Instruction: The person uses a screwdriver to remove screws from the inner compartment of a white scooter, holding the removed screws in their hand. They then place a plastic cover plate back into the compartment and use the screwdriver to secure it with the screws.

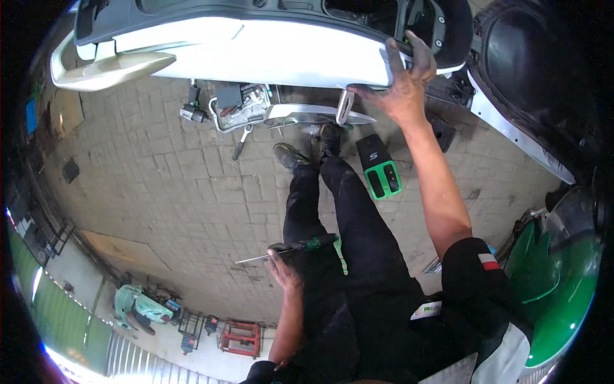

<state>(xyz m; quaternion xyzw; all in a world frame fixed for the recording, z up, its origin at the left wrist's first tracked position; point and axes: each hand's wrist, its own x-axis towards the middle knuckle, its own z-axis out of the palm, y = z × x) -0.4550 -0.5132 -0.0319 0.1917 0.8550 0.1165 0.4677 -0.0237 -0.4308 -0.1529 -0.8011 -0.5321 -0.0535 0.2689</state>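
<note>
A white scooter body panel [288, 54] runs across the top of the head view. My right hand [406, 86] grips its right end, with fingers spread over the upper side and the thumb along the lower edge. Close to that thumb, a metal bracket-like part [345, 106] points downward. My left hand [283, 271] is closed around a screwdriver [313, 244] in front of my thighs. Its handle is green and black, its thin metal shaft points left, and a green strap [342, 257] hangs by the handle end.
On the paved floor below the panel lie a power driver [194, 109], a tray of small parts [246, 114], a ratchet [242, 144] and a silver curved trim [300, 113]. A black and green cover [382, 173] lies by my feet. Green bodywork [563, 307] stands at right.
</note>
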